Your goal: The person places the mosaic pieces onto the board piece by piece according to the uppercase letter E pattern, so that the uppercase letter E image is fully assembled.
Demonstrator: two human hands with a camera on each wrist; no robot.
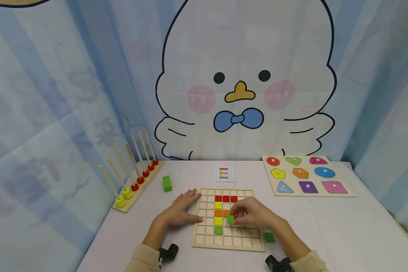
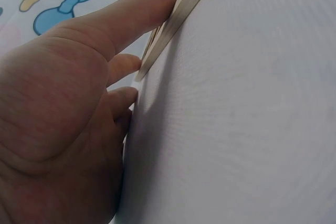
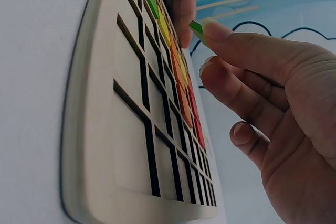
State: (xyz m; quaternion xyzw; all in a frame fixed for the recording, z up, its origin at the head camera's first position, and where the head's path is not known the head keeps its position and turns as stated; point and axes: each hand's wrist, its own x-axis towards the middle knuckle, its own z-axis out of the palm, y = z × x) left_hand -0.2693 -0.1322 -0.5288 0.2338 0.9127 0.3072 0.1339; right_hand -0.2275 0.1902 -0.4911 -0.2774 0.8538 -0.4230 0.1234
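A wooden grid board [image 1: 204,238] lies on the table. Set in its cells are a row of red tiles [image 1: 226,198], yellow tiles [image 1: 218,205], orange tiles [image 1: 218,213] and one green tile [image 1: 218,230]. My right hand [image 1: 253,213] pinches a green square tile [image 1: 230,218] between thumb and fingertips above the board; in the right wrist view this tile [image 3: 196,27] is tilted and off the grid. My left hand [image 1: 180,209] rests at the board's left edge with its fingers spread, the thumb touching the rim.
Behind the board lies a pattern card [image 1: 224,173]. Green blocks stand at the back left [image 1: 167,183] and beside the board's right edge [image 1: 269,237]. A peg stand [image 1: 139,189] with red and yellow beads is at left, a shape puzzle board [image 1: 306,176] at right.
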